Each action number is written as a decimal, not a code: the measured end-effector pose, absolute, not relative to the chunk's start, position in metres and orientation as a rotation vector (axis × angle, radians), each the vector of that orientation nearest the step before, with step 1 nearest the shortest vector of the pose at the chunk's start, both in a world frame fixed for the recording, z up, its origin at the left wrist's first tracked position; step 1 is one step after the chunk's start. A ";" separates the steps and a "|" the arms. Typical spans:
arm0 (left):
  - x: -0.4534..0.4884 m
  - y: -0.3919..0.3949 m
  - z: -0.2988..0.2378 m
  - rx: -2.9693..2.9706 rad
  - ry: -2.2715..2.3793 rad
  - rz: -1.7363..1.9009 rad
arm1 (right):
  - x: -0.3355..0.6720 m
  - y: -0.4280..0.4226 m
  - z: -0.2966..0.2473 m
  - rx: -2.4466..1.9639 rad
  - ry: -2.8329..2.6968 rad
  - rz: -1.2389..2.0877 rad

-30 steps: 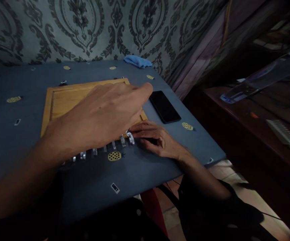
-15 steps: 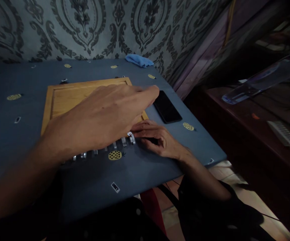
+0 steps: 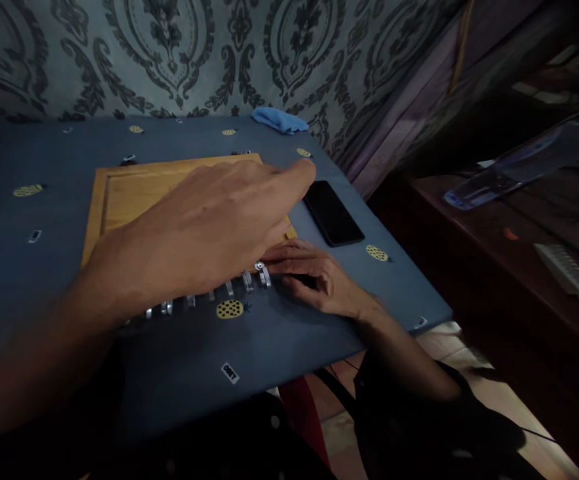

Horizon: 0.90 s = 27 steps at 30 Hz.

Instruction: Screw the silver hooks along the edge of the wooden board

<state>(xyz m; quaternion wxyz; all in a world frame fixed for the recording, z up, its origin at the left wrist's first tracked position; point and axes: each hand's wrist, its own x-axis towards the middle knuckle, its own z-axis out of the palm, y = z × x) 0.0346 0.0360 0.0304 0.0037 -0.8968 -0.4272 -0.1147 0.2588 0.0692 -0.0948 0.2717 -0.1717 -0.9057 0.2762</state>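
Observation:
My left hand [image 3: 204, 213] reaches from the lower left across a wooden board [image 3: 134, 193] with a raised rim. Its fingers curl down and away from me, and their tips are hidden, as is anything between them. At the board's near right corner my right hand [image 3: 314, 273] rests with bent, closed fingers, the tips close under the left hand. Just beside those fingertips sits a small silver metal piece [image 3: 263, 275], the end one in a row of several ring-like pieces along the board's near edge. My left hand and wrist partly cover the row.
A black phone [image 3: 333, 212] lies right of the board on the blue patterned tablecloth [image 3: 289, 347]. A blue cloth [image 3: 279, 120] is at the back, against the patterned wall. To the right, a clear plastic bottle [image 3: 499, 173] lies on a dark red surface.
My left hand has shifted slightly upward at its far end, over the board. My right hand and the metal pieces look unmoved.

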 end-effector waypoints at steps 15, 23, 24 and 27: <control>0.034 0.036 0.031 -2.795 -1.344 -0.304 | 0.259 0.069 -0.094 -0.468 -2.437 0.739; 0.039 0.035 0.032 -2.787 -1.383 -0.357 | 0.259 0.070 -0.096 -0.447 -2.439 0.723; 0.038 0.035 0.032 -2.800 -1.379 -0.402 | 0.259 0.070 -0.096 -0.447 -2.440 0.728; 0.030 0.036 0.034 -2.806 -1.335 -0.492 | 0.259 0.070 -0.096 -0.444 -2.435 0.742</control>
